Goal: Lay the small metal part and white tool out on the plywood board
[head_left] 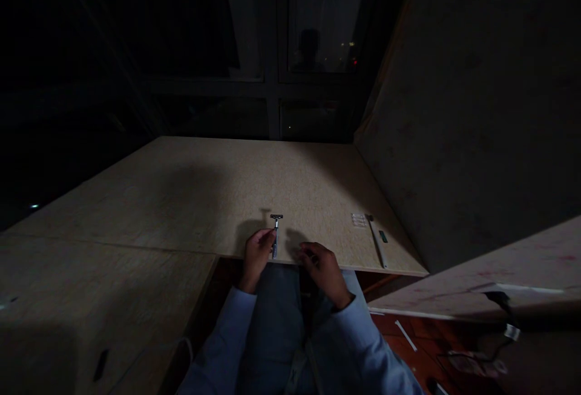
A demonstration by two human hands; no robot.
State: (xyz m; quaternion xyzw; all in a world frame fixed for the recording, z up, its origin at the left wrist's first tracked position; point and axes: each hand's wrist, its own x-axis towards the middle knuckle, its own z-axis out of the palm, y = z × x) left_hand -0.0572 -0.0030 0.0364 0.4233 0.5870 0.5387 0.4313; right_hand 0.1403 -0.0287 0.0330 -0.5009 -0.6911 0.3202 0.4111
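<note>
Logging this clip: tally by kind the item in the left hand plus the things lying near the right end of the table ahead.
Razor, in the left hand: 1
Clear plastic tray: 1
Toothbrush, by its look: 1
Small dark piece: 1
Total: 4

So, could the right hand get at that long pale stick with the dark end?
Probably yes: the right hand is the nearer one, and I see nothing blocking the tabletop between it and the pale stick.
</note>
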